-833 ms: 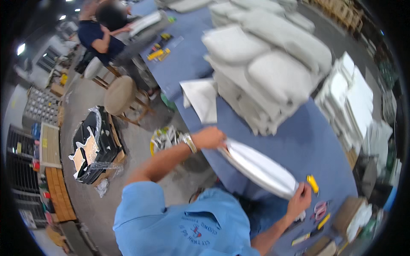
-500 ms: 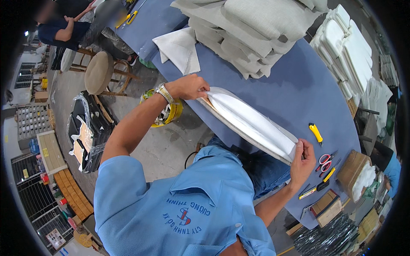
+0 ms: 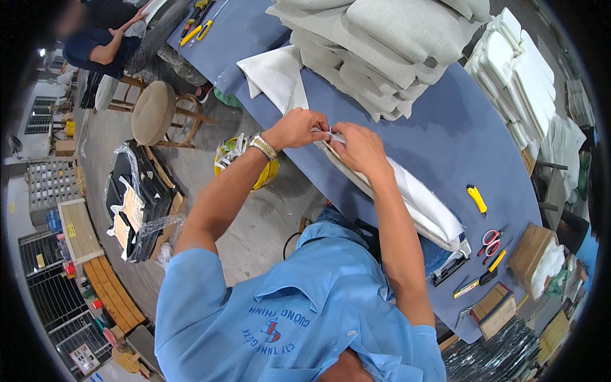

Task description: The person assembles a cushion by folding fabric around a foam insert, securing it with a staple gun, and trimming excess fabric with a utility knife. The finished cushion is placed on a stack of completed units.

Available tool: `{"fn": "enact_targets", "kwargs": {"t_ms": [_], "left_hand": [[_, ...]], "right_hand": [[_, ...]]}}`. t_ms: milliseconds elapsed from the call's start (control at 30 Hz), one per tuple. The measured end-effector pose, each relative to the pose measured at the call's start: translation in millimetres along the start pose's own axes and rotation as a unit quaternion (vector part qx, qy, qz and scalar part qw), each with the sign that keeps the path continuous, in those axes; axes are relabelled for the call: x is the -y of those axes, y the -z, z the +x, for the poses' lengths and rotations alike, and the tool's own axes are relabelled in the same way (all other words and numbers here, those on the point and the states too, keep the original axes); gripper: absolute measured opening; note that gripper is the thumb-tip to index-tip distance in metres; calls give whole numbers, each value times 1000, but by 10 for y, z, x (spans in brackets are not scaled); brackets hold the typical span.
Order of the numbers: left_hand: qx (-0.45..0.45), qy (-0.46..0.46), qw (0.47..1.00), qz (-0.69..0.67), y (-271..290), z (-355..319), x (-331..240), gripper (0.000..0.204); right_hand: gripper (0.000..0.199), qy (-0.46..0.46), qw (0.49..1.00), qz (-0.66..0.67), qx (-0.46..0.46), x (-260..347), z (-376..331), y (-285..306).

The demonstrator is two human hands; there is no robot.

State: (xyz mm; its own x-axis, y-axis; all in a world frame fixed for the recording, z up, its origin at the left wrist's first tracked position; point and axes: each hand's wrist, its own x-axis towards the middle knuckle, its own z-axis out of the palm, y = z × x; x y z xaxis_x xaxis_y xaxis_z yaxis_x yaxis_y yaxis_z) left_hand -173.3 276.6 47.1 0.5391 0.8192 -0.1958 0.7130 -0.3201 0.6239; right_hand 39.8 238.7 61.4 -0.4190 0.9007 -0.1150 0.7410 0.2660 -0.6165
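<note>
A long padded panel [image 3: 417, 197], white cloth on top with a grey edge beneath, lies slantwise at the near edge of the blue table [image 3: 439, 137]. At its far left end, my left hand [image 3: 298, 129] pinches the cloth. My right hand [image 3: 358, 149] is closed on the same cloth close beside it, fingertips almost meeting. The fingers partly hide the gathered cloth between them. The panel's near right end rests free of both hands, beside a silver-and-black staple gun [image 3: 453, 264].
Grey cloth-covered pads [image 3: 382, 54] are piled at the back, beside folded white cloth [image 3: 270, 73]. A yellow utility knife [image 3: 476, 199] and red-handled cutters [image 3: 491, 243] lie to the right. A yellow bucket [image 3: 267, 175] stands left of the table; a person [image 3: 102, 48] is beyond, by stools [image 3: 154, 113].
My right hand has left the panel's near right end and moved up to its far left end beside my left hand. The staple gun has come into view.
</note>
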Motion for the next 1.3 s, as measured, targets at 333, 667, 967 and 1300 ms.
{"fn": "enact_targets", "kwargs": {"t_ms": [333, 667, 967, 1300], "left_hand": [[-51, 69, 988, -128, -204, -284, 187, 28], [-31, 105, 982, -152, -152, -312, 38, 22], [-127, 63, 892, -429, -529, -368, 318, 19], [-84, 65, 913, -393, -405, -224, 299, 26]], "right_hand": [[19, 24, 997, -39, -59, -11, 70, -478], [21, 48, 992, 22, -115, -143, 4, -590], [22, 50, 996, 15, -77, -151, 146, -336], [24, 3, 998, 32, -48, -264, 269, -249]]}}
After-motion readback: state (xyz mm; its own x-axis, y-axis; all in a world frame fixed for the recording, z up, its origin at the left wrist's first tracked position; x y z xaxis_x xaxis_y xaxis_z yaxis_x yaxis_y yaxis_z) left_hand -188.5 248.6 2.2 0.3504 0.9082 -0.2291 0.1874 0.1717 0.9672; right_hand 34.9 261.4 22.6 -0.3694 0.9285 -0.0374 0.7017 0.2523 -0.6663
